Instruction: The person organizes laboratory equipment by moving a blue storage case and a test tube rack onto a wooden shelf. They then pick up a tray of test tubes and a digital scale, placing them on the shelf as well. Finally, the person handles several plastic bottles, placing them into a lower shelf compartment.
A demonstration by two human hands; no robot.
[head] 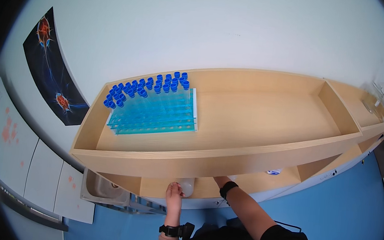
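Note:
My left hand is at the front of the lower shelf, its fingers curled against the side of a translucent plastic container. That container's upper part is hidden beneath the overhanging upper shelf. My right hand reaches under the same overhang; only its wrist end shows, so its fingers and anything in them are hidden. Close to it, a small piece of a clear or whitish object peeks out. Above, in the wooden upper shelf, a blue test tube rack holds several tubes with blue caps.
The upper shelf's front board overhangs the lower shelf. A blue-and-white item lies farther right on the lower shelf. Glassware stands at the far right. A metal sink is at the left, below a dark poster.

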